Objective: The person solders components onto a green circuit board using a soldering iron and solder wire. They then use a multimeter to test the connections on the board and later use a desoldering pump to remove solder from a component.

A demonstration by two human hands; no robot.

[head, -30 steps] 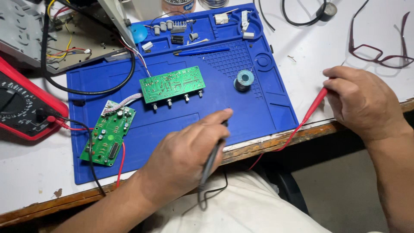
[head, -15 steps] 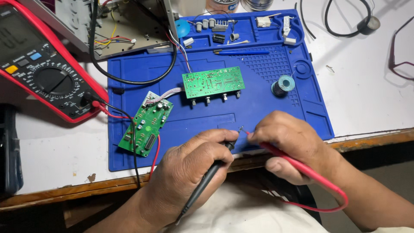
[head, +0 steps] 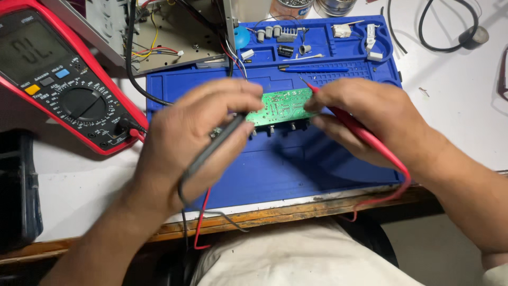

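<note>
Landmark: blue mat (head: 296,175), lying flat on the white bench and reaching its near edge.
Left hand (head: 185,140): over the left half of the mat, fingers curled shut around a black probe (head: 214,148), held like a pen.
Black probe: slants up and to the right from the hand; its tip is at the left end of the board, though blur hides whether it touches.
Right hand (head: 365,119): over the right half of the mat, fingers closed on a red probe (head: 365,137), pinched near its front end.
Red probe: its thin tip (head: 306,85) shows above the fingers, just over the far right corner of the board; contact cannot be told.
Board (head: 280,106): green circuit board, on the middle of the mat towards its far side, between the two hands, which hide both of its ends. Small knobs stick out along its near edge.
Red lead (head: 394,180): runs from the red probe back under the right wrist and loops off the mat's near right corner.
Meter (head: 63,79): red-cased multimeter with grey screen and round dial, left of the mat, tilted, with leads plugged in at its lower right.
Tray strip: along the mat's far edge, holding small grey and white parts (head: 275,34).
Chassis (head: 169,37): open metal case with coloured wires, beyond the mat's far left corner.
Black cable (head: 439,32): coiled on the bench beyond the mat's far right corner.
</note>
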